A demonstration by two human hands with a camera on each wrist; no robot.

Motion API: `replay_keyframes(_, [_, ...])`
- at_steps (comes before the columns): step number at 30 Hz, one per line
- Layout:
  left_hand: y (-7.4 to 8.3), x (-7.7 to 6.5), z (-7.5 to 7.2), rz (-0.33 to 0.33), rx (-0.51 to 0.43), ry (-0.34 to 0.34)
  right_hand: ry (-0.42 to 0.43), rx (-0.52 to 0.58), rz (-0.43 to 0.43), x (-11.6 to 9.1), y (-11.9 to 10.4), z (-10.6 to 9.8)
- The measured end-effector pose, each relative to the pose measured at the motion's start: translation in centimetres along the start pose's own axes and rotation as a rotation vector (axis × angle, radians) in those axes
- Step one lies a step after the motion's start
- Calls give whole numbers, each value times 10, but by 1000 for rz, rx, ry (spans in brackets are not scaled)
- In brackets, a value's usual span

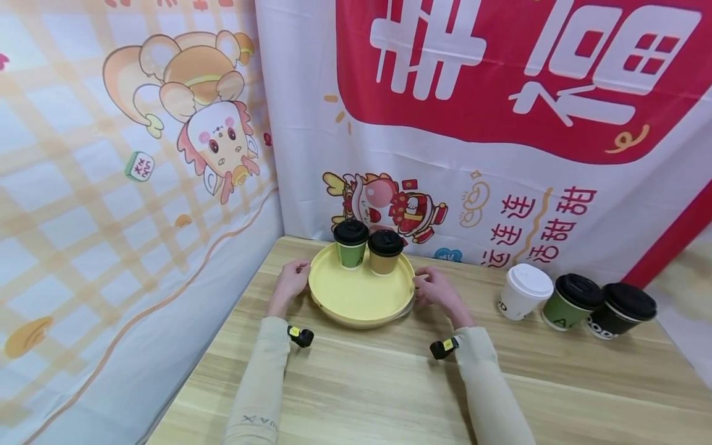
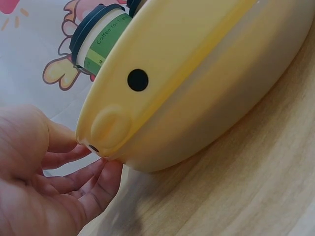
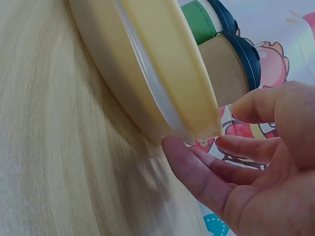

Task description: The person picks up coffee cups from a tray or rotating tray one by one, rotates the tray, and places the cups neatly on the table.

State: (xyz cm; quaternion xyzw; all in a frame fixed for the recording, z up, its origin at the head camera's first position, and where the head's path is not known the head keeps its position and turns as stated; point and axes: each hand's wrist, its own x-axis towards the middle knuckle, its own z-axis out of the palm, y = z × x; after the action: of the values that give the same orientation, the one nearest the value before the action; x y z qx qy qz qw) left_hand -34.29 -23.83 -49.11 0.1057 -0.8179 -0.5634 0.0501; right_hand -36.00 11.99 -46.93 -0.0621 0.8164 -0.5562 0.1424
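A round yellow tray (image 1: 356, 298) with a raised rim sits on the table, a black dot and a small bulge on its side in the left wrist view. A green paper cup (image 1: 351, 254) and a tan paper cup (image 1: 384, 262), both with black lids, stand upright on its far part. My left hand (image 1: 292, 281) grips the tray's left edge, thumb at the rim and fingers below. My right hand (image 1: 436, 289) holds the right edge with curved fingers at and under the rim; its thumb (image 3: 251, 105) shows slightly apart from the rim in the right wrist view.
On the wooden table (image 1: 361, 383), a white cup (image 1: 523, 293), another green cup (image 1: 570, 303) and a black cup (image 1: 617, 312) stand upright in a row at the right. Printed cloths (image 1: 300, 123) hang behind the table and along its left.
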Motion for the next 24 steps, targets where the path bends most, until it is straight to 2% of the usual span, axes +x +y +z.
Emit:
replay_keyframes(8, [3, 2, 0, -1, 24, -1, 2, 1, 19, 4, 3, -2])
replay_keyframes(16, [5, -1, -3, 30, 37, -4, -33, 79, 9, 7, 5, -1])
replay_keyframes(24, [12, -6, -3, 18, 66, -5, -31, 39, 10, 7, 5, -1])
